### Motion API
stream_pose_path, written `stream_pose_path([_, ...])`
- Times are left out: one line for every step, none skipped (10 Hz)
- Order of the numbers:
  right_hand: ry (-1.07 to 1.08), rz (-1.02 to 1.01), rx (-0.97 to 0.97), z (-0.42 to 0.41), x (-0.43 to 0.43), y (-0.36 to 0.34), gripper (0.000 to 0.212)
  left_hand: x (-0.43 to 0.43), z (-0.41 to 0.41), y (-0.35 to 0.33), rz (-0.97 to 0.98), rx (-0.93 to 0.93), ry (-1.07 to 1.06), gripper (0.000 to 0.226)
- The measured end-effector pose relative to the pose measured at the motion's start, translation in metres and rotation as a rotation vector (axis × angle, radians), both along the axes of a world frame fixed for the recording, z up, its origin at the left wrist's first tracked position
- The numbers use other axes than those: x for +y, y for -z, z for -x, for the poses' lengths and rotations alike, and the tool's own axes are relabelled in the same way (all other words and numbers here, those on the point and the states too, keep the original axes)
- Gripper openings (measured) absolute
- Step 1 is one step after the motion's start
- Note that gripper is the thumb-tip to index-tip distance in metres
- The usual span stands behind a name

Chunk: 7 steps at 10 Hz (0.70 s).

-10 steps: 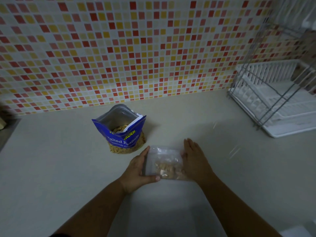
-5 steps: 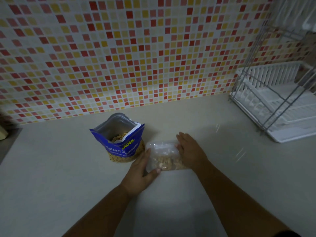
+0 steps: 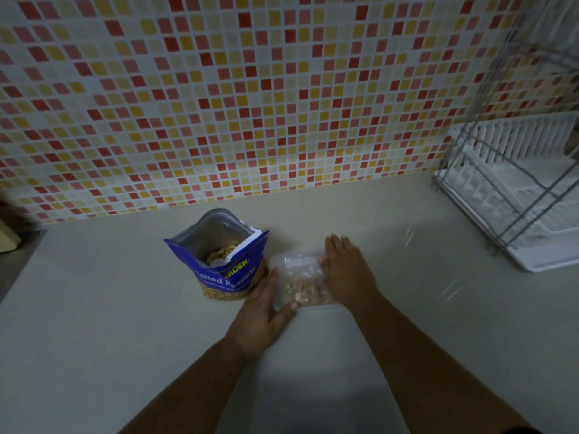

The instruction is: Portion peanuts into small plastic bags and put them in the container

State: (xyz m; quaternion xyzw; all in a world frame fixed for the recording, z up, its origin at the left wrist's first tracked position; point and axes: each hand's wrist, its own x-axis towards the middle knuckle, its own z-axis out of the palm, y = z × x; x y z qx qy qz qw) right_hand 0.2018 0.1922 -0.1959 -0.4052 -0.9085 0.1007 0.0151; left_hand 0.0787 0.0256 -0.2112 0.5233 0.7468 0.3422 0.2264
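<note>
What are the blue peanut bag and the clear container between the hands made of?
Peanut bag: glossy printed film, probably plastic, with a silvery foil-like lining showing inside its open mouth. Container: clear, frosted plastic, apparently; peanuts show through its wall. Stiff or soft, I cannot tell.
</note>
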Motion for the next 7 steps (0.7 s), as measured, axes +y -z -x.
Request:
stream_pose_path([-0.006, -0.007, -0.010, 0.000, 0.001, 0.000, 0.054, -0.001, 0.000, 0.002, 0.014, 0.017, -0.009, 0.100])
stream_pose_path([-0.006, -0.006, -0.020, 0.000, -0.001, -0.001, 0.054, -0.001, 0.001, 0.001, 0.044, 0.026, -0.020, 0.097])
stream_pose_path([-0.015, 0.005, -0.015, -0.001, -0.002, -0.006, 0.055, -0.003, -0.003, -0.006, 0.069, 0.067, -0.055, 0.090])
stream_pose_path([-0.015, 0.023, 0.001, -0.002, -0.006, -0.016, 0.055, -0.007, -0.010, -0.016, 0.096, 0.166, -0.119, 0.084])
stream_pose_path([-0.031, 0.001, 0.003, -0.005, -0.013, -0.028, 0.055, -0.010, -0.019, -0.027, 0.094, 0.250, -0.174, 0.068])
stream_pose_path([-0.028, 0.039, 0.034, -0.008, -0.021, -0.049, 0.056, -0.010, -0.025, -0.045, 0.063, 0.271, -0.195, 0.057])
stream_pose_path([-0.028, 0.009, 0.079, -0.007, -0.031, -0.075, 0.055, -0.010, -0.034, -0.066, -0.025, 0.330, -0.168, 0.052])
